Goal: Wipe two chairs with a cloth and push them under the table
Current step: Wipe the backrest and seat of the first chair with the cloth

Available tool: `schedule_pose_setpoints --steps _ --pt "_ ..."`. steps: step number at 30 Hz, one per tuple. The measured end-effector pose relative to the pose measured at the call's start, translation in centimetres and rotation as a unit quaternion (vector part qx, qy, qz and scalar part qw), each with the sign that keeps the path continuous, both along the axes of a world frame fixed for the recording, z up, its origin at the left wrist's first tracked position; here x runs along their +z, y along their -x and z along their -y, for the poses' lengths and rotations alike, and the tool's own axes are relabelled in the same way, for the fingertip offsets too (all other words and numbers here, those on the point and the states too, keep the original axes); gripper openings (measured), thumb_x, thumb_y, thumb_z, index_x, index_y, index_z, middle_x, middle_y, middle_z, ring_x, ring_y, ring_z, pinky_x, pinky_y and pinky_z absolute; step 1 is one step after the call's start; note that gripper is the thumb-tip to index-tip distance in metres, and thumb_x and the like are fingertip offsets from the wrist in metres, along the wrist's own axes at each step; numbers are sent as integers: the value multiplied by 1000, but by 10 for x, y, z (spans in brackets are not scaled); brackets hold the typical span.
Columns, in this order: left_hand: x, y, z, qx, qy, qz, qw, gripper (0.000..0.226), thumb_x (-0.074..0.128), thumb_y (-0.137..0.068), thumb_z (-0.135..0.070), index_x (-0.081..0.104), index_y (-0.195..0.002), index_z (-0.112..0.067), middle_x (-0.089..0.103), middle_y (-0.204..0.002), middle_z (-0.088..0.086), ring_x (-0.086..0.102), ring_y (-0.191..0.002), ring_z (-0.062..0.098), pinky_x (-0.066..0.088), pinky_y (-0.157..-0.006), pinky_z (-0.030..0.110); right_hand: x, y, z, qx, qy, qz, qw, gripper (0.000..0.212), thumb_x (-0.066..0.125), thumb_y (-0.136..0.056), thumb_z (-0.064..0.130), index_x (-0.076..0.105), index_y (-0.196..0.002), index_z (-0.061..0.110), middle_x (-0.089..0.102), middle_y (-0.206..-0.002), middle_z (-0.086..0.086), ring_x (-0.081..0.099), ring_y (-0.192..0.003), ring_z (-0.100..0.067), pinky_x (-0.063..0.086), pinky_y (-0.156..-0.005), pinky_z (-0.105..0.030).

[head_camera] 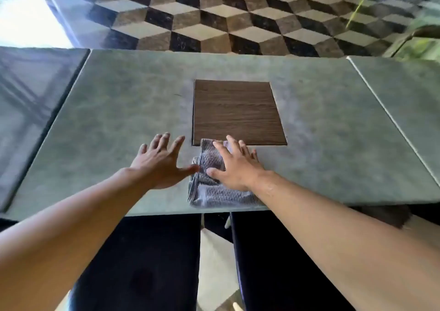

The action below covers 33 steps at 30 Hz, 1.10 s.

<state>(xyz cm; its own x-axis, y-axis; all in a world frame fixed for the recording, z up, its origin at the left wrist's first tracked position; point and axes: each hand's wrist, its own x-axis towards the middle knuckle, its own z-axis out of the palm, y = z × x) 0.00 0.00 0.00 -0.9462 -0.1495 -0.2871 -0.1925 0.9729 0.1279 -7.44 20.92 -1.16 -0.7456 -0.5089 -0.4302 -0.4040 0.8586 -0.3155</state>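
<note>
1. Nearest the camera, two dark chairs stand side by side at the near edge of the table (95, 125): the left chair (142, 263) and the right chair (281, 263). A strip of pale floor shows between them. Their far ends reach under the table's near edge.
2. On the table, just inside that near edge and about midway along it, lies a folded grey cloth (214, 196). Its near end reaches the table's edge above the gap between the chairs.
3. The right hand (235, 165) lies flat on the cloth's far half, fingers straight and spread, thumb pointing left across the fabric. It presses on the cloth and does not clutch it.
4. The left hand (159, 160) is just left of the cloth with its fingers spread wide. Its thumb tip reaches the cloth's left edge. Whether the palm rests on the table or is raised above it cannot be told.
5. Beyond the cloth, a brown wood-grain panel (238, 113) sits in the table's middle; the cloth's far end touches its near edge.
6. Past the table's far edge is a floor of cube-pattern tiles (214, 13).
</note>
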Motion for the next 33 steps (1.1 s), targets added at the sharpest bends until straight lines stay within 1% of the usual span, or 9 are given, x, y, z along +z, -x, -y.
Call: schedule_pose_setpoints --steps 3,6,10,14,16,21,27,30,33 --pt "-25 0 -2 -26 23 19 999 112 9 -63 -98 -2 -155 -34 1 -165 8 0 -151 27 11 -120 53 -24 -3 1 -26 -58 2 998 91 42 -86 81 -4 -157 47 -24 -167 1 -16 -153 -41 2 -121 -60" --pt "-49 -2 -5 -39 27 23 999 106 7 -66 -97 -2 -154 -37 -2 -165 6 -4 -151 29 5 -119 56 -48 -13 4 -54 -98 -34 993 99 38 -76 92 -3 -156 49 -23 -167 -5 -3 -152 -49 9 -121 -60" --pt "-68 -9 -6 -48 29 11 998 105 4 -68 -96 0 -155 -36 -4 -165 6 -7 -151 27 -1 -119 57 -67 -20 11 -79 -87 -110 987 102 33 -72 94 8 -157 43 -7 -167 -11 15 -145 -50 18 -119 -60" --pt "-79 -22 -5 -44 26 -11 999 101 6 -72 -92 2 -155 -34 -3 -165 7 -8 -151 27 -1 -120 56 -78 -33 19 -115 -33 -148 982 94 45 -77 83 23 -154 34 10 -161 -17 19 -142 -50 18 -120 -58" --pt "-82 -29 -5 -41 32 -11 999 101 7 -73 -92 1 -155 -34 -4 -165 8 -8 -151 28 0 -120 55 -81 -41 23 -135 -7 -168 977 88 51 -79 74 30 -150 27 21 -152 -20 27 -139 -48 27 -117 -55" --pt "-83 -47 -4 -21 23 -18 999 102 6 -73 -92 2 -156 -32 -2 -165 8 -8 -151 26 0 -120 54 -80 -64 35 -146 38 -220 964 62 51 -89 48 42 -141 15 35 -137 -21 49 -115 -43 49 -85 -44" --pt "-82 -91 0 6 42 -14 999 103 4 -72 -90 3 -156 -30 -1 -165 10 -6 -151 27 2 -120 55 -72 -89 30 -89 79 -227 967 34 51 -95 27 60 -123 11 46 -125 -20 61 -93 -40 47 -72 -40" --pt "-76 -120 -4 43 48 -15 998 102 7 -73 -90 3 -155 -30 1 -165 10 -4 -151 27 5 -120 55 -67 -113 19 -39 129 -197 971 26 51 -96 25 63 -114 10 48 -115 -18 61 -82 -41 39 -63 -38" --pt "-68 -159 -17 89 45 5 995 103 9 -73 -91 6 -155 -29 5 -164 11 0 -151 28 9 -120 53 -62 -144 7 -2 161 -166 973 25 50 -97 27 61 -113 12 49 -111 -15 61 -82 -40 46 -63 -39"
